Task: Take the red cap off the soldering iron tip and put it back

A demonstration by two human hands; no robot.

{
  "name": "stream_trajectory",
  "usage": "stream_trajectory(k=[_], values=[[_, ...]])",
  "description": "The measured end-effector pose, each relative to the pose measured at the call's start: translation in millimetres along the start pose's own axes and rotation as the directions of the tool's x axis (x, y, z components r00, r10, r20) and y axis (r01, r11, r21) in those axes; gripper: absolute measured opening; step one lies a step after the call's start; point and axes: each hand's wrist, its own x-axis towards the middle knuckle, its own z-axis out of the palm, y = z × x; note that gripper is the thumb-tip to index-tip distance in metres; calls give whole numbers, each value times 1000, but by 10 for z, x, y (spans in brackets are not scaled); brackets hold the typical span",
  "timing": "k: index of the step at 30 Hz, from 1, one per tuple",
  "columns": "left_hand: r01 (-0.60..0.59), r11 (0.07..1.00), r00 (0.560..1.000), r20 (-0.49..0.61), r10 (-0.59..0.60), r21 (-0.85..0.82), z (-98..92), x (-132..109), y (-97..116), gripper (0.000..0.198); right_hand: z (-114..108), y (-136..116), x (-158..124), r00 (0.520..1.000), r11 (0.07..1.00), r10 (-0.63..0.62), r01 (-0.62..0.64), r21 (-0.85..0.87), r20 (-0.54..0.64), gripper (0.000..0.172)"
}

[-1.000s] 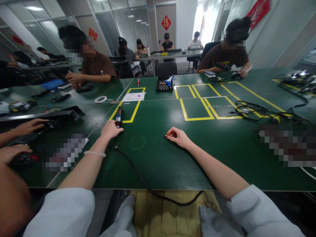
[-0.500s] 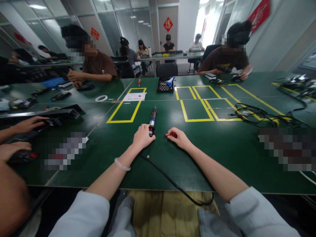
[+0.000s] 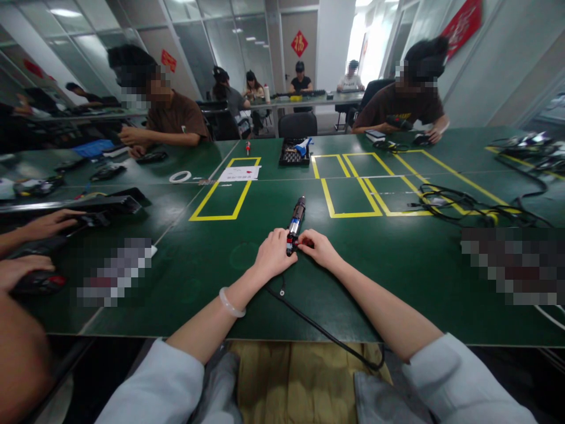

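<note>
Cable (image 3: 326,334), black and slack, droops over the near edge of our green desk (image 3: 207,282). In from that edge, our left hand (image 3: 274,254) grasps a black-and-silver cylindrical tool (image 3: 297,217) and our right hand (image 3: 323,249) pinches a small red piece (image 3: 299,242) beside it; farther, we see yellow tape rectangles (image 3: 355,214) and a square black tray (image 3: 295,162) by the far edge.

The one view comes from a camera on the wearer's head, facing forward and down across the bench (image 3: 410,265). It sits close: the forearms (image 3: 388,312) run in from the lower left and lower right, and the left hand (image 3: 274,253) and right hand (image 3: 321,248) fall just below mid-frame. The bench's near edge crosses the lower frame; the far door with its red diamond sign (image 3: 299,43) stands at top centre. The wide view makes walls lean in both upper corners.
</note>
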Motion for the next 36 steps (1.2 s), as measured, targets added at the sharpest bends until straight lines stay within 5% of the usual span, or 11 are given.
stream_trajectory(k=[23,29,36], values=[[57,982,998,-45,-50,179,25,96,62,59,-46,-49,-3,992,963,127,-120,241,-15,21],[16,980,999,-32,-10,199,-55,97,-264,63,-49,-66,8,990,956,140,-144,254,32,22],[192,942,977,38,-210,276,-218,75,-1078,65,-67,-52,-7,990,971,135,-141,193,43,19]])
